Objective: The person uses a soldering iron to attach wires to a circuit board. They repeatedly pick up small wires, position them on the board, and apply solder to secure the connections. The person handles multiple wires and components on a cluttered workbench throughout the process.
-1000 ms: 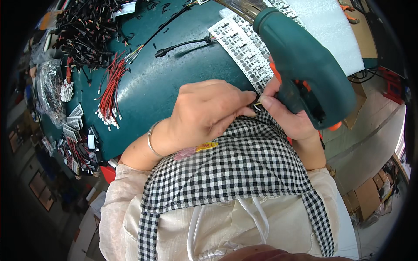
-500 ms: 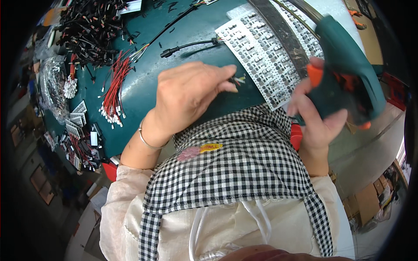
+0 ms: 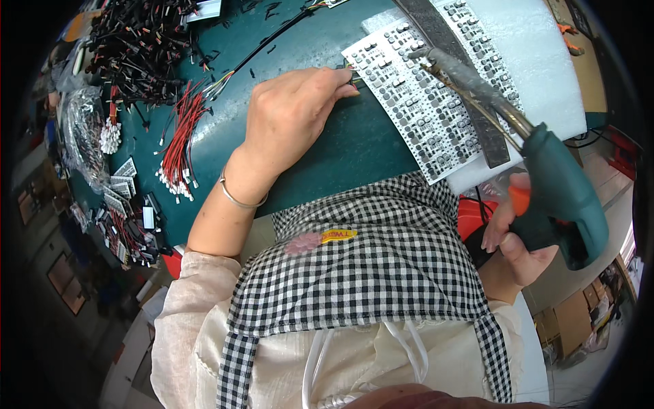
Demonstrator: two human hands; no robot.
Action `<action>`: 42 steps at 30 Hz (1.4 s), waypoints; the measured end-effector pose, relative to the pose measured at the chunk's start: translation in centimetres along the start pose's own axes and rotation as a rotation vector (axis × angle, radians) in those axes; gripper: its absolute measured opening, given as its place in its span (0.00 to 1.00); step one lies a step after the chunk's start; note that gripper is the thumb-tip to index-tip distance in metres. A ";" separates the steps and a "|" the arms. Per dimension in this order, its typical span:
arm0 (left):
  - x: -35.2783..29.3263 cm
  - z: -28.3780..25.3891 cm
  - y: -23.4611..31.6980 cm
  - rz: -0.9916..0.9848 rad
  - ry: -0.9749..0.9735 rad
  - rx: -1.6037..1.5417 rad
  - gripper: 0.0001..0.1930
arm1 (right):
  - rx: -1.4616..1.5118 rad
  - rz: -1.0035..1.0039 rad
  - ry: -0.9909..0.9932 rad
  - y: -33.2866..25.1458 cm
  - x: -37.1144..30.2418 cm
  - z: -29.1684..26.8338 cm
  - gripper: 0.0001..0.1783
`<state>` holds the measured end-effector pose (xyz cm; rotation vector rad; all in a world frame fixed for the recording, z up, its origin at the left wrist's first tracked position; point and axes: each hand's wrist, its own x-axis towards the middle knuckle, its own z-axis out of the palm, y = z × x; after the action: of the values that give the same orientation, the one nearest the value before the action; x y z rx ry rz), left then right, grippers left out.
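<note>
My left hand is closed in a pinch at the left edge of a white circuit board panel. Thin coloured wires show at its fingertips; the rest of what it holds is hidden under the hand. In my right hand is a green soldering gun with an orange trigger. Its long metal nozzle reaches up and left over the panel, the tip above the upper part of the board. A dark flat bar lies across the panel.
White foam sheet lies under the panel. On the green table at left are red wires with white connectors, a heap of black cables and a clear plastic bag. One black cable lies near the far edge.
My left hand has moved up and right to the board's edge, now covering the black cable seen there before. The soldering gun has dropped lower, and its nozzle now shows over the panel.
</note>
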<state>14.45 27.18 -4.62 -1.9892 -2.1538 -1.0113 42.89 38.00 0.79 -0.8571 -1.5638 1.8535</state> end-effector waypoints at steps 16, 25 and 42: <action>-0.4 0.5 -1.0 0.011 -0.019 -0.058 0.10 | -0.010 0.146 -0.028 1.1 -0.1 1.0 0.38; -0.4 0.4 -1.2 0.011 -0.069 -0.037 0.12 | -0.064 0.111 0.009 1.6 0.0 1.5 0.32; -0.4 0.4 -1.4 0.024 -0.049 -0.034 0.11 | -0.073 0.260 -0.060 1.2 0.5 1.1 0.18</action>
<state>13.44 27.07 -5.72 -2.0706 -2.1452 -1.0131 41.70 37.44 -0.33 -1.0921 -1.6289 2.0282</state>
